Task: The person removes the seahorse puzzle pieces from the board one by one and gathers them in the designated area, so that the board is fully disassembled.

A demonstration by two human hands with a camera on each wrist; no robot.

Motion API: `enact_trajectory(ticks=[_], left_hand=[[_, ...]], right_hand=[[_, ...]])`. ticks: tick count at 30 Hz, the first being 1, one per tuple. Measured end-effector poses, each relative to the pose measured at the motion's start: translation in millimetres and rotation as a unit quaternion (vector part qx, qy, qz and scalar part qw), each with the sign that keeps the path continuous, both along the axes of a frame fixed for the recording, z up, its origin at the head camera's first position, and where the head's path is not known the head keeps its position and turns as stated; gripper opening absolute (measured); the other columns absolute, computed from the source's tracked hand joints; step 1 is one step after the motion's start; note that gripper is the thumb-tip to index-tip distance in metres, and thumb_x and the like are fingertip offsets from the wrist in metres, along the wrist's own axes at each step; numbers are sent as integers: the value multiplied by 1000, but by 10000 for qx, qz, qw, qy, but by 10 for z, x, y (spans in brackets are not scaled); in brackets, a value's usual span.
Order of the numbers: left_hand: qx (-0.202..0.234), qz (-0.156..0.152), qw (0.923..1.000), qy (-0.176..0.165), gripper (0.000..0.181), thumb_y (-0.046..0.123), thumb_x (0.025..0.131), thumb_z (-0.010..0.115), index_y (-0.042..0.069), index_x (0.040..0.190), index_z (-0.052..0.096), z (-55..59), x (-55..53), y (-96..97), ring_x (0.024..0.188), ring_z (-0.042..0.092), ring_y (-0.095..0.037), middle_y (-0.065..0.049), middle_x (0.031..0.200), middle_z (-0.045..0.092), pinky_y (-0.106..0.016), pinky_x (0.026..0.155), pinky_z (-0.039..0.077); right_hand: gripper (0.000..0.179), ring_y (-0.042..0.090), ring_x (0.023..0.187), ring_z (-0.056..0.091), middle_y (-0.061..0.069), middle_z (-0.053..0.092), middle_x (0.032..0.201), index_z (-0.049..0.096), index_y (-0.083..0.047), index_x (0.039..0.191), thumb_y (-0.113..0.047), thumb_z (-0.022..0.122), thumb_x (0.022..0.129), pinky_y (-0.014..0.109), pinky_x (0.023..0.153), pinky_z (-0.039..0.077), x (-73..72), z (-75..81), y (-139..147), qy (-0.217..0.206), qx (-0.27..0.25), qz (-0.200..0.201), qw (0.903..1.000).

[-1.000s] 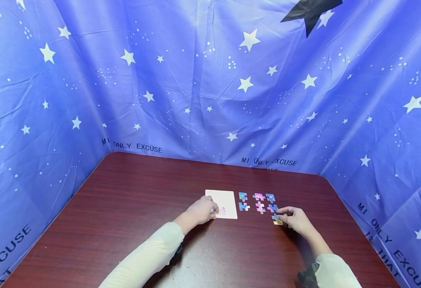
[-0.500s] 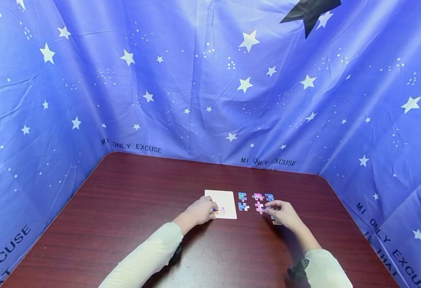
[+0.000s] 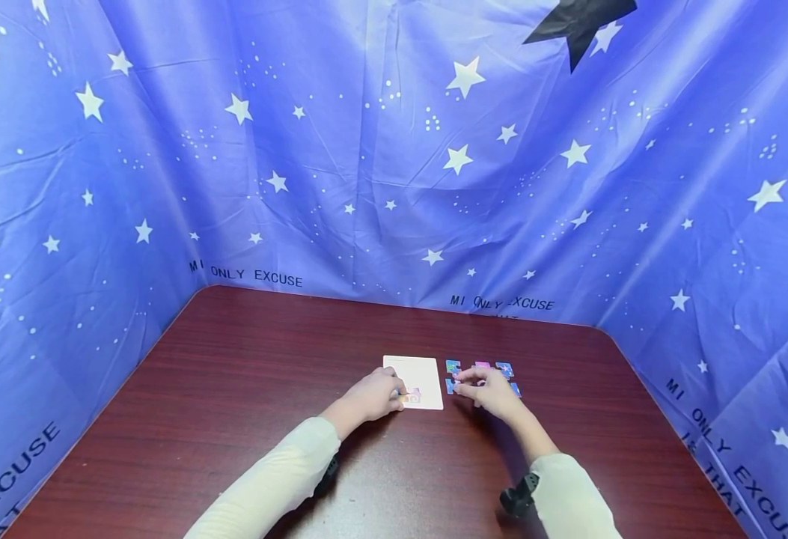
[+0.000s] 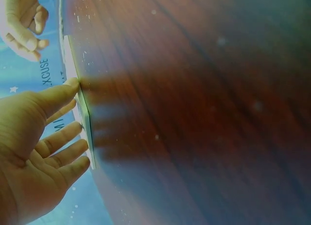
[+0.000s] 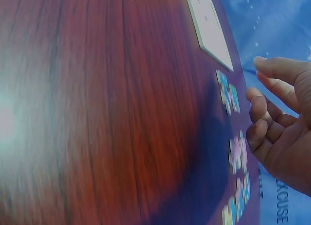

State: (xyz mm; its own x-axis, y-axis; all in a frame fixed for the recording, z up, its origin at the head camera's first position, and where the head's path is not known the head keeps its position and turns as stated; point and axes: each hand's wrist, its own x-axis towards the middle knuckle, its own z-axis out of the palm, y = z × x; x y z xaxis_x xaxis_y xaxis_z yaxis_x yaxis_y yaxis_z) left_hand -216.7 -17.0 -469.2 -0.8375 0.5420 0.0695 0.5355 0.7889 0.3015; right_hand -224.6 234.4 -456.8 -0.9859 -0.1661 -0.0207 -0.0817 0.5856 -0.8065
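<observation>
In the head view a square white puzzle board lies on the table. My left hand rests at its left side, fingertips along the edge. Close to those fingers, a pink puzzle piece sits in the board's near part. In the left wrist view, the fingers of the left hand are fairly straight against the board. My right hand hovers over the loose pieces, thumb and fingertips by a blue puzzle piece. In the right wrist view, nothing shows between the loosely bent fingers of the right hand.
Loose pieces lie right of the board, among them a blue one with green, a pink one and a starry blue one. A yellow-and-blue piece lies nearest. Starry blue cloth encloses the brown table.
My right hand has moved left from the blue-and-yellow piece, across the pink pieces, to the blue pieces beside the board. The left hand stays at the board.
</observation>
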Motion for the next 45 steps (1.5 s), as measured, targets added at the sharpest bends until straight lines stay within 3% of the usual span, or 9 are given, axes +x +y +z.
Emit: enact_trajectory(ticks=[10,21,28,35,45], left_hand=[[167,-61,9998,38,22,29,83,69,15,99,71,22,9,-68,94,54,-17,0,99,59,-30,85,47],[365,186,9992,5,20,31,81,71,15,94,70,-21,-27,-180,90,51,-17,0,99,57,-31,79,46],[433,214,9987,-135,21,31,82,70,14,96,71,-8,-35,-214,96,54,-18,0,102,58,-33,86,47],[479,233,9985,-136,22,29,81,71,13,96,72,-2,-27,-209,98,55,-19,-1,101,58,-33,87,48],[543,236,9982,-120,22,30,81,72,13,96,73,-30,-36,-203,95,57,-18,0,99,58,-32,85,48]], right_hand=[[24,10,51,47,7,63,78,67,1,100,-13,70,81,27,49,46,-16,-30,-314,25,110,336,9994],[19,9,53,49,3,61,74,68,-1,96,-11,70,80,23,51,43,5,-66,-520,222,498,551,9970],[16,8,56,46,-1,55,71,69,-7,91,-14,73,77,21,51,39,-6,-130,-581,304,906,374,9947],[17,7,59,44,0,53,69,70,-5,91,-13,72,77,20,53,38,1,-162,-619,624,1036,571,9910],[19,10,69,46,0,54,71,72,-5,91,-15,74,75,21,59,39,10,-162,-631,670,1175,618,9889]])
